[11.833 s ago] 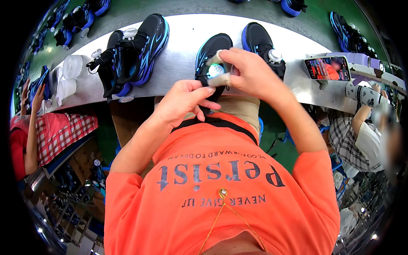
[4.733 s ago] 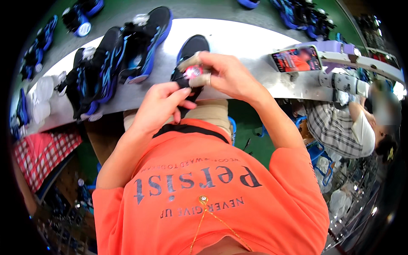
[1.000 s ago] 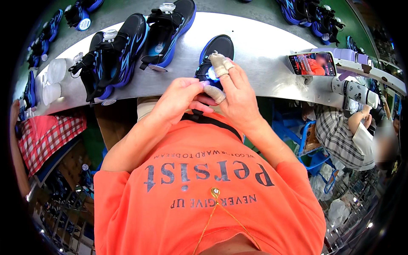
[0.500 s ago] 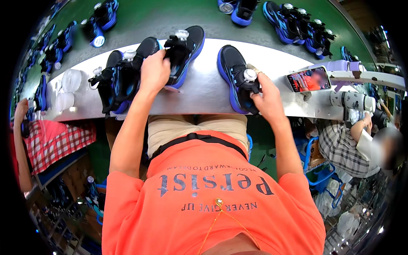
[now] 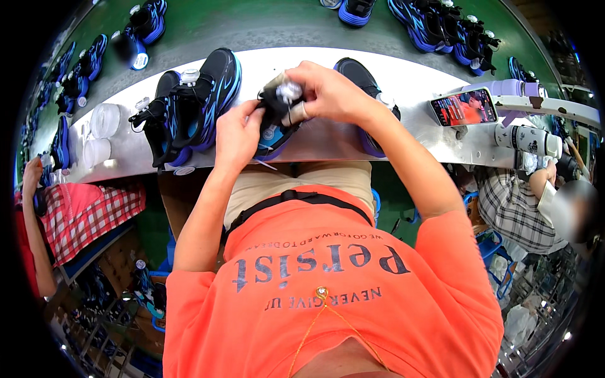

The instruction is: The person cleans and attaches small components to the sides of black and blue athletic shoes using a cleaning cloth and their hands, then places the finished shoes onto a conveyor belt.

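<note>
Both hands are on one black and blue sneaker (image 5: pixel 267 150) near the table's front edge. My left hand (image 5: pixel 238 133) pinches the sneaker's collar from the left. My right hand (image 5: pixel 331 94), with pale covers on some fingertips, grips the upper from the right beside a round white dial-like piece (image 5: pixel 289 92). My fingers hide much of that sneaker. Another sneaker (image 5: pixel 357 70) stands just right, partly behind my right hand and forearm. To the left, a pair of matching sneakers (image 5: pixel 217 79) stands upright with white pieces at the laces.
Clear plastic tubs (image 5: pixel 104 121) stand at the table's left. On the right are a propped phone (image 5: pixel 463 107), a pale metal bar (image 5: pixel 542 108) and a patterned bottle (image 5: pixel 528 139). More sneakers (image 5: pixel 413 28) line the green surface beyond. People sit at both sides.
My right hand has left the right-hand sneaker and crossed left to the one at my left hand. That sneaker has come nearer to me and turned. The right-hand sneaker has shifted slightly right.
</note>
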`<move>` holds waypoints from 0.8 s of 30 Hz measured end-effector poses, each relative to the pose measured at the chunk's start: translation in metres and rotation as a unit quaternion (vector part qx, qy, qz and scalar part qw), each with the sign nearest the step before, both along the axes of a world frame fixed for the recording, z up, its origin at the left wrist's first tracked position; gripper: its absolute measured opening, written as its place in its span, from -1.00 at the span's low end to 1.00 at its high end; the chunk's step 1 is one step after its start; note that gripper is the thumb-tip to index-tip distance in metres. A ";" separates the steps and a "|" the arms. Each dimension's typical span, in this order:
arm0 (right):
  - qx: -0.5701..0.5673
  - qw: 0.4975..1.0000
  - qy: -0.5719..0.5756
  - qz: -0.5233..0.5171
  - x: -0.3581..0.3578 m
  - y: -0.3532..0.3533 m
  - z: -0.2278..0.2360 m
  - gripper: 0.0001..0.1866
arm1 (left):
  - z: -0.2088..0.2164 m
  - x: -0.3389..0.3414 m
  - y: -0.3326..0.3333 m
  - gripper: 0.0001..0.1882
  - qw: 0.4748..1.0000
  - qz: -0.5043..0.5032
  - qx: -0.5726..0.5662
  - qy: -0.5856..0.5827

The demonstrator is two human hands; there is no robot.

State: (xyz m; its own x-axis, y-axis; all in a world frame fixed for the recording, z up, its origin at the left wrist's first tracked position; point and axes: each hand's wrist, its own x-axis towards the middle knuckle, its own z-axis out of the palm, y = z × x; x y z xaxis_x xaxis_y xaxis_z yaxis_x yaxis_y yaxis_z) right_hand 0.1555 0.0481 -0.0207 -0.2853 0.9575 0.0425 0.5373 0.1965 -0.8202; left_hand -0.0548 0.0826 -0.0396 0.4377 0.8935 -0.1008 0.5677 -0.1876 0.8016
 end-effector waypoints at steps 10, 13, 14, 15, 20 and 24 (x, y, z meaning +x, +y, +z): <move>0.082 0.982 -0.167 -0.016 -0.020 -0.019 0.013 -0.50 | 0.000 -0.010 -0.005 -0.85 0.991 0.078 0.000 -0.112; 0.081 0.988 -0.130 -0.022 -0.018 -0.024 0.006 -0.48 | 0.040 -0.005 -0.006 -0.75 0.980 -0.048 -0.192 -0.024; 0.051 0.992 -0.117 -0.014 -0.018 -0.024 0.012 -0.54 | 0.042 -0.002 -0.005 -0.77 0.978 -0.094 -0.186 0.006; 0.028 0.998 -0.057 -0.008 -0.014 -0.025 0.016 -0.58 | 0.043 0.002 -0.004 -0.78 0.973 -0.138 -0.179 0.036; 0.033 0.995 -0.020 -0.087 -0.017 -0.036 0.007 -0.68 | 0.033 0.010 -0.021 -0.81 0.987 -0.095 -0.125 0.040; -0.008 0.998 -0.007 -0.060 -0.009 -0.030 0.009 -0.70 | 0.027 0.003 -0.023 -0.80 0.988 -0.092 -0.122 0.037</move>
